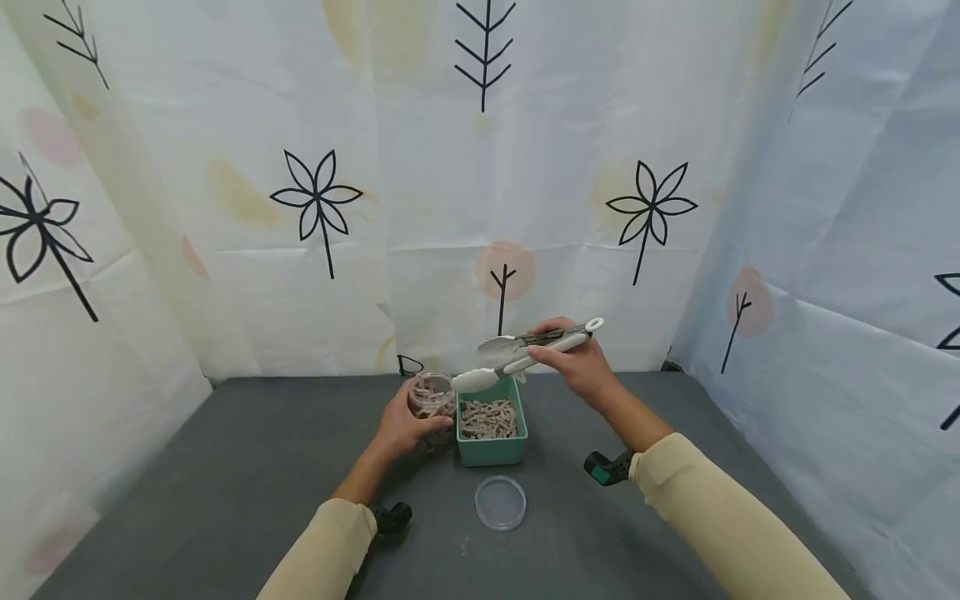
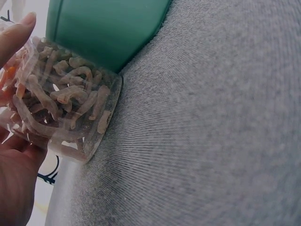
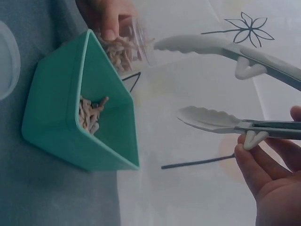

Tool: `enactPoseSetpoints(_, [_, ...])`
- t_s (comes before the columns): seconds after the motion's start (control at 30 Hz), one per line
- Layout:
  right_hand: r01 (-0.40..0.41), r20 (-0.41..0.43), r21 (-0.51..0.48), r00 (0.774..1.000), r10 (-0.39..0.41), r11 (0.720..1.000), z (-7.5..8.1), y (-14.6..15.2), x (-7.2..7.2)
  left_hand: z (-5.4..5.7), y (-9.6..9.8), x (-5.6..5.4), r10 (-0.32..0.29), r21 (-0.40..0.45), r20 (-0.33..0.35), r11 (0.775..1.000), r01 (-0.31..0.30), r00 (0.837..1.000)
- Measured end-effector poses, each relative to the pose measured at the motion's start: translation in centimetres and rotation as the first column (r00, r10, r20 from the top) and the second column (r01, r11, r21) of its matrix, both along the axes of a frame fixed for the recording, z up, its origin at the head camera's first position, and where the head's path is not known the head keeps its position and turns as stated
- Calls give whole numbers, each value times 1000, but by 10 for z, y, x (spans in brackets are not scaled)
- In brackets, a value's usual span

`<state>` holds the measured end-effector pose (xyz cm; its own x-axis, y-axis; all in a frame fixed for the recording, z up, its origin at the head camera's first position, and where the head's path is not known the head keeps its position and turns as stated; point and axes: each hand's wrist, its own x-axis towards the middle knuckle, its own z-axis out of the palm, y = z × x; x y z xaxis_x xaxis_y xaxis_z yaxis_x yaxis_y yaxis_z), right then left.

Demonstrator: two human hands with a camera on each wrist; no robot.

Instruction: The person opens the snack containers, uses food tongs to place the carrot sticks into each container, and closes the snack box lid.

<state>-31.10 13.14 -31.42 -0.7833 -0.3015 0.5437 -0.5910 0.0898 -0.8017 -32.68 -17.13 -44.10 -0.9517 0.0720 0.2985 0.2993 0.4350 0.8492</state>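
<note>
My left hand (image 1: 401,427) grips a clear jar (image 1: 432,402) of brownish pasta pieces that stands on the grey table, right beside a teal box (image 1: 492,432). The left wrist view shows the jar (image 2: 61,103) full of curled pieces, with my fingers (image 2: 16,33) round it. The box holds more of the same pasta (image 1: 487,418). My right hand (image 1: 577,360) holds white tongs (image 1: 525,350) in the air above the box's far edge. In the right wrist view the tongs' (image 3: 221,84) tips are spread apart and empty, and the teal box (image 3: 80,122) lies below.
A clear round lid (image 1: 500,502) lies on the grey table (image 1: 225,467) in front of the box. White patterned curtains (image 1: 480,183) close in the table at the back and both sides. Black wrist straps (image 1: 609,468) show on my arms.
</note>
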Motion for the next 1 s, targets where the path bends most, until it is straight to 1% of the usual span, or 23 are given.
enactPoseSetpoints(0.13, [-57,36,57,998,55,997,0,5,-2,0,-1,0,10,-4,-1,1000,-10,1000])
enactPoseSetpoints(0.3, [-87,81,109,994,79,990,-2,11,-8,0,-2,-1,13,-12,-13,1000,-14,1000])
enactPoseSetpoints(0.43, [-98,144,164,987,75,982,-9,16,-14,0,-1,-1,8,5,-8,1000,-8,1000])
enactPoseSetpoints(0.57, [-117,200,243,977,68,963,-14,21,-19,0,-1,0,-3,5,2,1000,3,1000])
enactPoseSetpoints(0.8, [-217,225,306,963,151,927,-11,23,-28,0,-1,0,-1,5,-8,1000,1,1000])
enactPoseSetpoints(0.93, [-223,234,353,961,145,909,-12,21,-30,-1,-1,0,0,1,-3,1000,0,1000])
enactPoseSetpoints(1.0, [-211,220,382,966,134,900,-13,19,-30,-1,-1,0,1,-1,-2,1000,-1,1000])
